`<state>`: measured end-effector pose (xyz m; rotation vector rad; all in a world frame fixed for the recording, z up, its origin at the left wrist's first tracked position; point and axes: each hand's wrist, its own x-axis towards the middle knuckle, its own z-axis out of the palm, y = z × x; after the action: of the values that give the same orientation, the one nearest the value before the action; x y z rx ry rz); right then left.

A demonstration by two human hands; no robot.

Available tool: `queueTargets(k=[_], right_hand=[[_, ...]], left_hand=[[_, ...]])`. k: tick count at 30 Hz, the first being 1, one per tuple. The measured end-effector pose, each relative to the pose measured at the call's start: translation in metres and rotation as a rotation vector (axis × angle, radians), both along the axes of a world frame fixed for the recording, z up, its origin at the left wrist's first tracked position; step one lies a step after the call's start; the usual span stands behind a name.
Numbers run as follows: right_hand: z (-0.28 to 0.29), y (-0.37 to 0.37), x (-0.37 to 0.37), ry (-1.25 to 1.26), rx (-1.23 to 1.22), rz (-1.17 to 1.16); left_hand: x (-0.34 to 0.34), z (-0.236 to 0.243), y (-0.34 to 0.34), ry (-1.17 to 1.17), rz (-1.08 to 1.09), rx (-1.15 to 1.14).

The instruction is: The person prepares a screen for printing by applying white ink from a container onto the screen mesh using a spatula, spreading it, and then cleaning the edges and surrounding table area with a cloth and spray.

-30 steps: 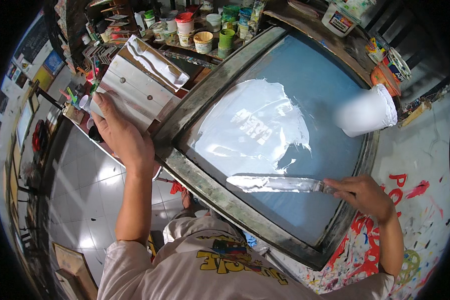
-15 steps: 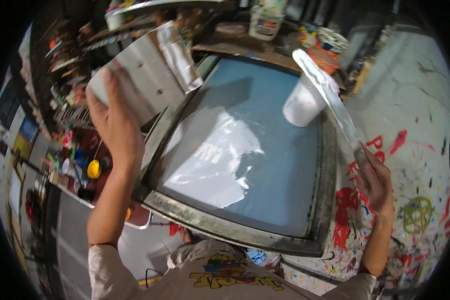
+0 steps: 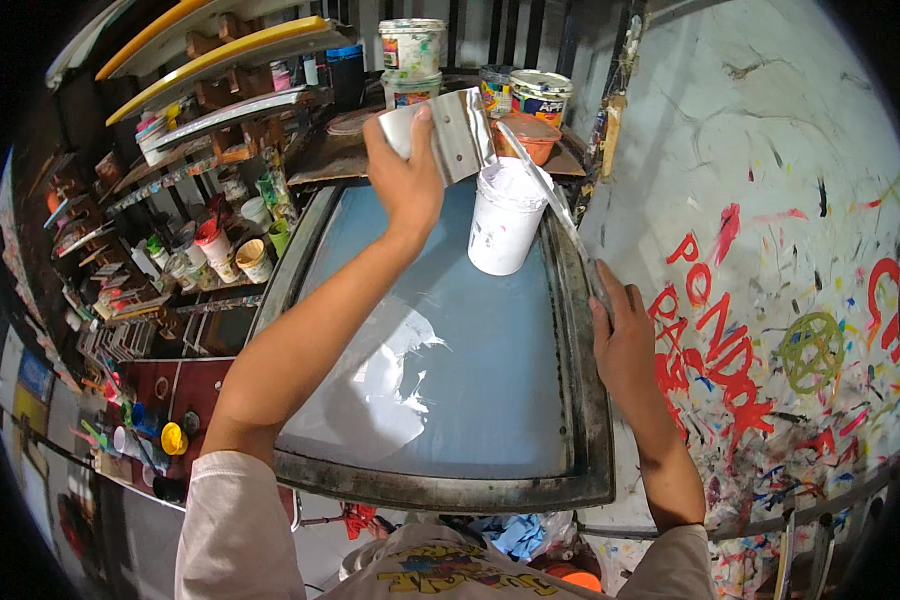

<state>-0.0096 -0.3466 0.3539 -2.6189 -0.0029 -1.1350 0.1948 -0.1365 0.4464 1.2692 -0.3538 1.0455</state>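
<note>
My left hand (image 3: 406, 180) grips a wide metal squeegee (image 3: 456, 140) with white ink along its blade edge, raised above the far part of the screen. In my right hand (image 3: 625, 335) is a long ink spatula (image 3: 558, 205) smeared with white, slanting over the right side of the white tub (image 3: 500, 230). The squeegee's blade end is close to the tub's rim; whether they touch I cannot tell. Under both hands lies a screen-printing frame (image 3: 430, 487) with blue-grey mesh (image 3: 480, 390). White ink (image 3: 375, 400) is spread across the left of the mesh, partly behind my left forearm.
Stacked paint pails (image 3: 411, 50), an orange tub (image 3: 532, 138) and a printed can (image 3: 542, 95) stand beyond the frame. Shelves at left hold several ink pots (image 3: 253, 260). A yellow cup (image 3: 174, 438) sits on a red surface. The paint-splattered wall (image 3: 770, 300) is at right.
My left hand has carried the squeegee rightward to the tub. The spatula has swung lower and left beside it. The head view has shifted, showing more shelves and pails.
</note>
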Motion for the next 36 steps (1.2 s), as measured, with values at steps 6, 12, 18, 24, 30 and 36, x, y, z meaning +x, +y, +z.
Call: queueTargets(k=[6,12,18,24,30,36], right_hand=[[0.005,-0.001,-0.037,0.097,-0.062,-0.017],[0.022,-0.011,-0.094,0.259,-0.125,-0.072],[0.039,-0.011,-0.150,0.268,-0.093,0.003],[0.034,0.005,-0.129,0.560,0.132,0.357],[0.029,0.002,-0.084,0.727,0.155,0.388],[0.024,-0.009,-0.074,0.741,0.012,0.374]], left_hand=[[0.002,-0.004,0.006,0.048,-0.059,0.066],[0.008,-0.001,0.006,0.012,-0.042,0.079],[0.006,0.007,0.031,-0.051,0.052,0.096],[-0.032,-0.006,0.095,0.046,-0.051,0.106],[-0.102,-0.040,0.183,0.243,-0.047,0.035],[-0.154,-0.077,0.241,0.334,0.049,-0.154]])
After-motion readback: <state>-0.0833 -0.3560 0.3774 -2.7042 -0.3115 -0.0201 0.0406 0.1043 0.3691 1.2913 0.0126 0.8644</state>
